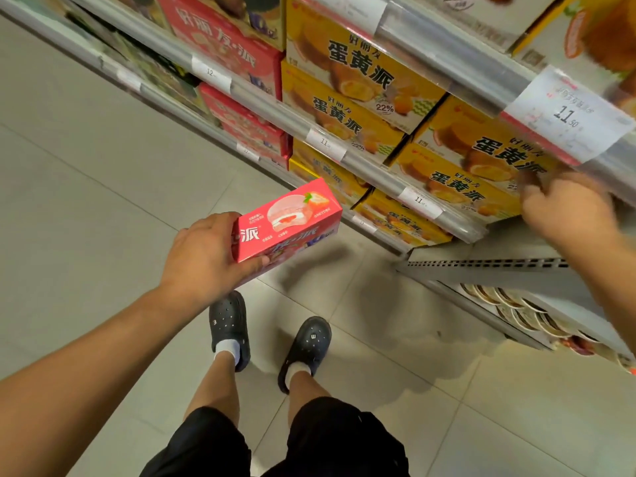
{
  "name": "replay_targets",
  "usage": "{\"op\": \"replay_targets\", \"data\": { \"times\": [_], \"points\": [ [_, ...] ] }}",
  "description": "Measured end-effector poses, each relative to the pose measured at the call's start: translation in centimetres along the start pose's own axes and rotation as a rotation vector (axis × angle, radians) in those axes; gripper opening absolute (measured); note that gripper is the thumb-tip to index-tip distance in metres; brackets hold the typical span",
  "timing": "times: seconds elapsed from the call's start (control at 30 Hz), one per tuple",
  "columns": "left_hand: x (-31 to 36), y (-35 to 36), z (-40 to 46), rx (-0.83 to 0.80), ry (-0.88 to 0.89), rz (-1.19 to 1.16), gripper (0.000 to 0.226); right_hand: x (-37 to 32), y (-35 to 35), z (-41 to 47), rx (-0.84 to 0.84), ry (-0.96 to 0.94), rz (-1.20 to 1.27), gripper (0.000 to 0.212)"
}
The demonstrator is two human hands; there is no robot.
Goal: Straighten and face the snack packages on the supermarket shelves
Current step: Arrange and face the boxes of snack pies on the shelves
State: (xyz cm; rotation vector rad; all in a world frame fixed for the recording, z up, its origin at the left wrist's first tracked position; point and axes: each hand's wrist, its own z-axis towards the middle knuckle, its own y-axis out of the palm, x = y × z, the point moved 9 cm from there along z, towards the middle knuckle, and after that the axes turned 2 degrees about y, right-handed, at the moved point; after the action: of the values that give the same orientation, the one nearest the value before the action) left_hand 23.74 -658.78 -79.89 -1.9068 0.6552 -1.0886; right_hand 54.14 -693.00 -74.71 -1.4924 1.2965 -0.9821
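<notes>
My left hand (pixel 206 256) grips one end of a pink strawberry pie box (pixel 292 218), held out over the floor in front of the shelves. My right hand (pixel 564 211), blurred, reaches into the shelf at the right; its fingers touch the front of a yellow egg-yolk pie box (pixel 457 187), and I cannot tell whether they hold it. More yellow boxes (pixel 361 74) stand stacked on the shelves above and to the left. Matching pink boxes (pixel 220 43) fill the shelf section further left.
Shelf rails with price tags (pixel 564 115) run diagonally across the view. A bare grey perforated shelf (pixel 481 266) juts out below my right hand, with round-lidded tubs (pixel 516 308) on the shelf under it. My feet in dark clogs (pixel 230 325) stand on the tiled floor.
</notes>
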Motion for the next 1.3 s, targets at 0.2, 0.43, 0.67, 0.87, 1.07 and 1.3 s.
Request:
{"op": "replay_targets", "data": {
  "times": [0.2,0.43,0.67,0.87,1.07,1.3],
  "points": [
    [0.3,-3.7,-0.7,-0.081,0.092,0.002,0.070,-14.5,2.4,-11.5,-0.226,-0.545,0.402,0.101],
    [-2.2,-11.5,-0.5,-0.175,0.229,-0.120,0.073,-26.6,2.5,-15.4,-0.713,-0.342,0.948,0.088],
    [-12.9,-19.4,1.4,-0.095,0.105,-0.143,0.093,-32.9,-0.1,-18.1,-0.537,-0.211,1.071,0.071],
    [-17.1,-20.6,4.8,-0.256,0.056,-0.546,0.063,-34.1,1.1,-19.8,-0.446,-0.026,1.156,0.075],
    [-14.4,-18.7,11.3,-0.398,0.194,-0.436,0.066,-31.8,2.8,-18.8,-0.388,0.109,1.091,0.066],
    [-10.1,-19.5,24.7,-0.032,0.455,0.111,0.069,-27.3,5.1,-16.8,-0.215,0.276,1.187,0.069]
  ]
}}
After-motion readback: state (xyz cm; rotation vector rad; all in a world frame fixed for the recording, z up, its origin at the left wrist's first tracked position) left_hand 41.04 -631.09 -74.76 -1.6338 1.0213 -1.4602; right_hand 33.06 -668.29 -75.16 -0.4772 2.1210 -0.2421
